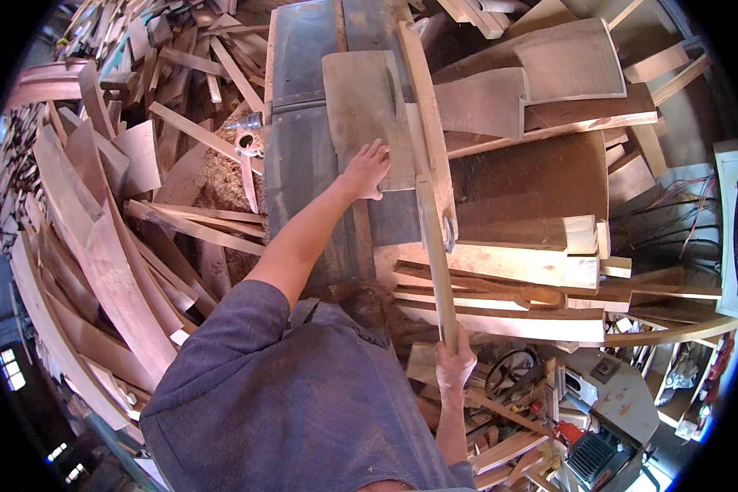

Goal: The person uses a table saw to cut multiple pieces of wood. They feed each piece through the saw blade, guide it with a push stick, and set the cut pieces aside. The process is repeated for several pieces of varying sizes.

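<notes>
A long metal-topped woodworking machine [299, 164] stretches away in front of me. Across its bed lies a flat brownish wooden board [357, 86]. My left hand [366, 170] rests palm down at that board's near part, its fingers extended and gripping nothing. A long narrow wooden strip [436, 262] runs along the light wooden fence [428, 115] on the bed's right side. At the strip's near end, my right hand [455, 361] is wrapped around it, close to my right side. Whether the strip's far end touches the flat board is hard to make out.
Curved planks [98, 246] and offcuts crowd the left, with sawdust [225, 176] beside the machine. Wide curved boards [570, 66] and stacked beams [517, 266] fill the right. A grey machine table [619, 398] with a dark motor [594, 455] stands at lower right.
</notes>
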The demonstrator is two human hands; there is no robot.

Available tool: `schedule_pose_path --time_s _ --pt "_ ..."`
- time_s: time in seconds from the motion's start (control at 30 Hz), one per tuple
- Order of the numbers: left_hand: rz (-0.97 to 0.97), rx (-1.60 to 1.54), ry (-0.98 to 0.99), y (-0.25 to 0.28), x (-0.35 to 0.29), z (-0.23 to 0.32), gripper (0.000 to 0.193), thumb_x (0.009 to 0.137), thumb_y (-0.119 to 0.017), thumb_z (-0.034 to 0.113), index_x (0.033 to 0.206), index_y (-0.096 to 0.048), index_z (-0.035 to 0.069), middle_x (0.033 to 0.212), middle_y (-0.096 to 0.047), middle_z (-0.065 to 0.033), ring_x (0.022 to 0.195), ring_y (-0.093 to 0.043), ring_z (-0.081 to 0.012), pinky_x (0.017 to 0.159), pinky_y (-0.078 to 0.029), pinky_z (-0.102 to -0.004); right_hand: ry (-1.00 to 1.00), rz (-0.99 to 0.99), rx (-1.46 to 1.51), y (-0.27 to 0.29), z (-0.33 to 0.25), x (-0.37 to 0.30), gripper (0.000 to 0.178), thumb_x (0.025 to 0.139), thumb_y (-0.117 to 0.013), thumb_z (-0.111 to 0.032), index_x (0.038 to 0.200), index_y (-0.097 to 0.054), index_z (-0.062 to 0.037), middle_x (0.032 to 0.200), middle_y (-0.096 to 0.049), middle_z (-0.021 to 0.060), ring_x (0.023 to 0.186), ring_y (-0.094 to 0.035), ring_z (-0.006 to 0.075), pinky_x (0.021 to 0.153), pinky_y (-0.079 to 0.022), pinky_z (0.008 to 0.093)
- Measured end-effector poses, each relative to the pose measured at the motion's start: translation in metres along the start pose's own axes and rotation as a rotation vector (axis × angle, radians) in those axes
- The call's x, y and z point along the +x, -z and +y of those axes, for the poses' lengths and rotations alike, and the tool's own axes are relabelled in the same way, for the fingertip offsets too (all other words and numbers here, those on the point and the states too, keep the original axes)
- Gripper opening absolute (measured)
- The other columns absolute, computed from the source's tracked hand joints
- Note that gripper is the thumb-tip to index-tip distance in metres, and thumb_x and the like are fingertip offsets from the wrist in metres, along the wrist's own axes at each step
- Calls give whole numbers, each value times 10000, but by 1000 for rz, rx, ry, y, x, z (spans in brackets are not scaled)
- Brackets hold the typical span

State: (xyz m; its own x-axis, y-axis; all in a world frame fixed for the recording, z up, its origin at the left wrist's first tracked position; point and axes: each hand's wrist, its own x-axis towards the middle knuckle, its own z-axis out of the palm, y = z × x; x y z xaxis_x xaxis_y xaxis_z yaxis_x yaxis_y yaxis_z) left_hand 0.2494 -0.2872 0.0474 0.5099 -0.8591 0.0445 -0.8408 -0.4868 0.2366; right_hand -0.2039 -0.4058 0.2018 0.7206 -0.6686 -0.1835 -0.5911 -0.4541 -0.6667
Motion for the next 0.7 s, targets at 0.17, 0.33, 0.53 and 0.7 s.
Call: schedule_pose_path --time_s 0.17,0.33,0.53,0.7 --pt "-28 -13 15 6 7 -6 805 543 -926 357 1216 -667 -2 1481 -480 -195 1490 -316 -414 1217 -299 -501 -34 1 7 -6 5 6 570 790 -714 -50 1355 -640 -33 1010 -750 205 892 -745 216 813 -571 362" --pt "-22 -13 23 9 11 -13 807 535 -929 346 1215 -668 -1 1488 -481 -194 1491 -318 -411 1209 -304 -492 -5 27 9 -11 -10 14 560 788 -701 -44 1345 -650 -46 916 -737 186 812 -715 180 765 -567 340" --pt "-6 -20 15 10 18 -22 815 529 -932 335 1220 -666 -4 1505 -476 -195 1498 -315 -409 1212 -293 -482 5 42 17 -21 2 20 549 784 -681 -27 1332 -659 -31 821 -706 133 728 -654 129 680 -546 316" --pt "-66 1 12 16 23 -28 865 551 -927 363 1261 -626 -29 1518 -451 -212 1504 -308 -430 1214 -306 -524 27 44 17 -24 -5 27 547 790 -688 -30 1336 -654 -18 767 -685 101 674 -631 113 625 -533 308"
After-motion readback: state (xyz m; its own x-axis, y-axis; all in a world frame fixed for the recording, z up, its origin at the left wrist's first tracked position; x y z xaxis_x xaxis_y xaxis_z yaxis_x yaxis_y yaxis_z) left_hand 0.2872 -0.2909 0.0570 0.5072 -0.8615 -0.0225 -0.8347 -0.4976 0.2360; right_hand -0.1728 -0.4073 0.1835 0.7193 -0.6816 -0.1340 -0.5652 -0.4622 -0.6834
